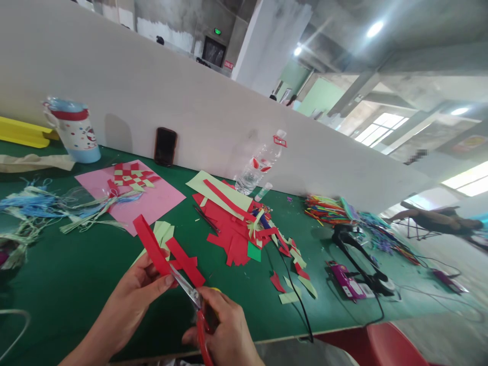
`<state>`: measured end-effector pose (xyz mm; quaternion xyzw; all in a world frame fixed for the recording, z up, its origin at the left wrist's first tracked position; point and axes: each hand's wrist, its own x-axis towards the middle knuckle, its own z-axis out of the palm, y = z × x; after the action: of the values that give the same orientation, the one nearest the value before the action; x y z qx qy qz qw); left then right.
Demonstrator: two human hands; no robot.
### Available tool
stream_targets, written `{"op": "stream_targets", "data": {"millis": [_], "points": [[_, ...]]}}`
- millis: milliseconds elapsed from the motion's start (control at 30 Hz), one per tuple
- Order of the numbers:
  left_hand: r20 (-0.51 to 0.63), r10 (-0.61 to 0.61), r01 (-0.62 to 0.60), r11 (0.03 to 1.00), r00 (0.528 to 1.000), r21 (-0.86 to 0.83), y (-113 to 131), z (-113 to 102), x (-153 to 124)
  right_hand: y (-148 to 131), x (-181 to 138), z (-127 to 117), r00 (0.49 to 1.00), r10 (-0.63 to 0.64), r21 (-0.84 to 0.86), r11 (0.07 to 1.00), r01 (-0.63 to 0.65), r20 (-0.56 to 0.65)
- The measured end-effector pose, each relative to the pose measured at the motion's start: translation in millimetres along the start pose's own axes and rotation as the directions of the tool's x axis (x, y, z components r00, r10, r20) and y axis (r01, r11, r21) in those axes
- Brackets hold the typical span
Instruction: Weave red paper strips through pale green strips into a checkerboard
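Observation:
My left hand pinches a red paper strip, which slants up and to the left. My right hand grips red-handled scissors. Their blades point up and left and meet the strip's lower end beside my left fingertips. Just beyond the blades, another red strip lies on the green table, crossing a shorter red piece. Pale green paper strips rest behind my left hand. Farther back, a woven red and pale green paper piece sits on a pink sheet.
A heap of red paper and scraps covers the table's middle. Behind it stands a water bottle. A phone leans on the partition, with a flask farther left. Tassels lie left; a black strap and purple device lie right.

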<state>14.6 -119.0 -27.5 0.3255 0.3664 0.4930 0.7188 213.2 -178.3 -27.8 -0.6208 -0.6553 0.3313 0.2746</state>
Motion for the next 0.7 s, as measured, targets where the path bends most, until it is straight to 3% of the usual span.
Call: {"op": "stream_targets", "data": {"millis": [233, 700], "points": [[0.008, -0.017, 0.018, 1.0, 1.0, -0.018, 0.0, 1.0, -1.6, -0.1, -1.9, 0.6, 0.998, -0.036, -0.003, 0.999, 0.036, -0.055], [-0.018, -0.09, 0.09, 0.996, 0.996, 0.006, -2.8, 0.7, 1.9, 11.5, -3.3, 2.0, 0.995, 0.004, -0.033, 0.999, -0.008, -0.099]]}}
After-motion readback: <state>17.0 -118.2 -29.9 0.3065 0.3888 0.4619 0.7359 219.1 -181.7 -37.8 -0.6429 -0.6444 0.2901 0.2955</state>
